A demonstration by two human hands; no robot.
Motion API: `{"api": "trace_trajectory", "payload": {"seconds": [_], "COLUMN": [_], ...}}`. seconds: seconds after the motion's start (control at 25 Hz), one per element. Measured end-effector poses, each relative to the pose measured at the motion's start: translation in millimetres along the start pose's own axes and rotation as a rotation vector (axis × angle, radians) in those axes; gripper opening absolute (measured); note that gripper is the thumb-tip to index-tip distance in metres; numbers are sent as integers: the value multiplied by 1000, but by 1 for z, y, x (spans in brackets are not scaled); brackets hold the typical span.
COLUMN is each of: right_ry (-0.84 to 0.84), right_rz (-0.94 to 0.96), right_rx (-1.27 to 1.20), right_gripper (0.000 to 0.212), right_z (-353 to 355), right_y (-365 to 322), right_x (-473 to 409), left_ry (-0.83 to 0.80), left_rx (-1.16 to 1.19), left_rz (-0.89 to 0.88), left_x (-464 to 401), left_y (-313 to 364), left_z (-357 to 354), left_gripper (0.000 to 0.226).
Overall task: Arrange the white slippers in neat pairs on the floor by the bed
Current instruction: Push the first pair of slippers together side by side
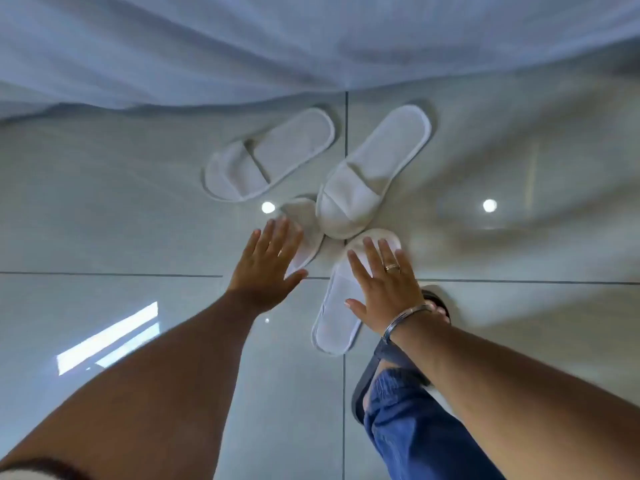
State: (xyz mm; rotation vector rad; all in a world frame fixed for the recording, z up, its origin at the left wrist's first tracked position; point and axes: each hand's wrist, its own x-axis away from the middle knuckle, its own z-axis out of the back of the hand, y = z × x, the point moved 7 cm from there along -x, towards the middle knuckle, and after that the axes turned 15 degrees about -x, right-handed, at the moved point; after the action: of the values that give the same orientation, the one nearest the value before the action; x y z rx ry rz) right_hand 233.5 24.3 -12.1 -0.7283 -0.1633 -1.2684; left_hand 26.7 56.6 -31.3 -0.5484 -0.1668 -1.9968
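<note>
Bed sheet (pixel 242 46) hung along the far edge of the tiled floor (pixel 104 220). Four white slippers lay scattered just short of it, not paired.

Far-left slipper (pixel 270 154) lay slantwise, heel toward the sheet. Far-right slipper (pixel 374 171) slanted the same way, its toe over the tile joint, touching or overlapping the two nearer ones.

Near-right slipper (pixel 341 313) ran long axis toward the viewer, toe away. Right hand (pixel 384 289) lay flat over its front half, fingers spread, gripping nothing.

Near-left slipper (pixel 304 230) was mostly hidden; left hand (pixel 266 268) was spread open on or just above it, contact uncertain.

Judgement: each hand was nearest its own near slipper; both needed turning parallel.
</note>
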Motion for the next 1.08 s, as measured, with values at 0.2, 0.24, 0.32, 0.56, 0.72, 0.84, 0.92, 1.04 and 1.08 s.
{"api": "trace_trajectory", "payload": {"seconds": [0.2, 0.24, 0.32, 0.56, 0.72, 0.84, 0.92, 1.04, 1.08], "right_ry": [111, 123, 127, 103, 73, 37, 6, 1, 2], "right_rz": [-52, -75, -88, -121, -157, -186, -186, -203, -208], "right_rx": [-1, -1, 4, 13, 22, 28, 26, -13, -31], "right_gripper": [90, 90, 92, 95, 95, 98, 104, 110, 110], "right_z": [-56, -58, -56, -56, -58, -57, -61, -69, -70], "right_y": [6, 3, 0, 1, 2, 0, -6, -22, -28], "right_x": [-16, -15, -16, -15, -17, -17, -14, -9, -11], "left_ry": [232, 254, 291, 271, 246, 253, 274, 285, 283], "left_rx": [-24, -22, -9, 19, 32, 7, -56, -147, -185], "left_rz": [-17, -32, -40, -70, -72, -147, -313, -556, -626], "left_x": [-15, -13, -10, -11, -12, -9, -4, 16, 26], "left_y": [4, 4, 1, 4, 2, 0, -4, -32, -47], "left_z": [-50, -47, -41, -39, -37, -35, -36, -45, -51], "left_gripper": [73, 73, 72, 66, 64, 62, 60, 57, 56]}}
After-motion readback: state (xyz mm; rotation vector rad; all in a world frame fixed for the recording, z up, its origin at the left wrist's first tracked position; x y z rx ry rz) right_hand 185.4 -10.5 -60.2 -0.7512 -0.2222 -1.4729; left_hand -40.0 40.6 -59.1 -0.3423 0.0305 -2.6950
